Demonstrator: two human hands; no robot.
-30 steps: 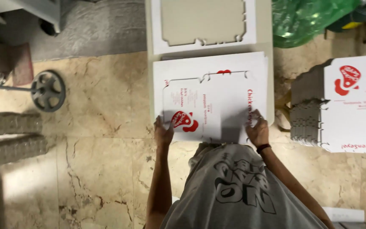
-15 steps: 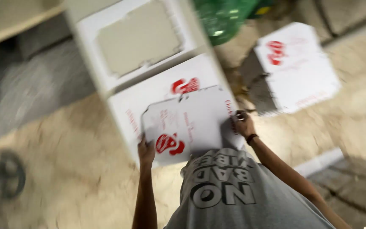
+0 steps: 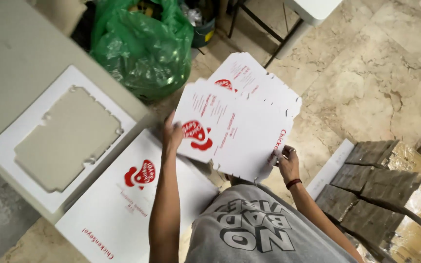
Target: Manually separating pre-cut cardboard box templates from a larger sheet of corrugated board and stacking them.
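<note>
1. Nearest, a grey printed T-shirt fills the bottom edge, and both bare forearms rise from it.
2. The right hand, with a dark band at the wrist, pinches the lower right edge of a flat white die-cut carton blank; its fingers are closed on the card.
3. The left hand grips the same blank at its left edge, beside a red printed emblem, thumb on the face and fingers behind.
4. The blank is held in the air, tilted, above the floor and just right of the table; a second white sheet seems to fan out behind its upper edge, though whether it is a separate blank I cannot tell.
5. Below the left arm, a stack of white printed sheets lies on the table.
6. Beyond it lies a white waste frame with a blank-shaped hole cut out.
7. At the right stand bundles of brown wrapped cardboard on the marble floor.
8. Farthest, a green plastic bag sits past the table.
</note>
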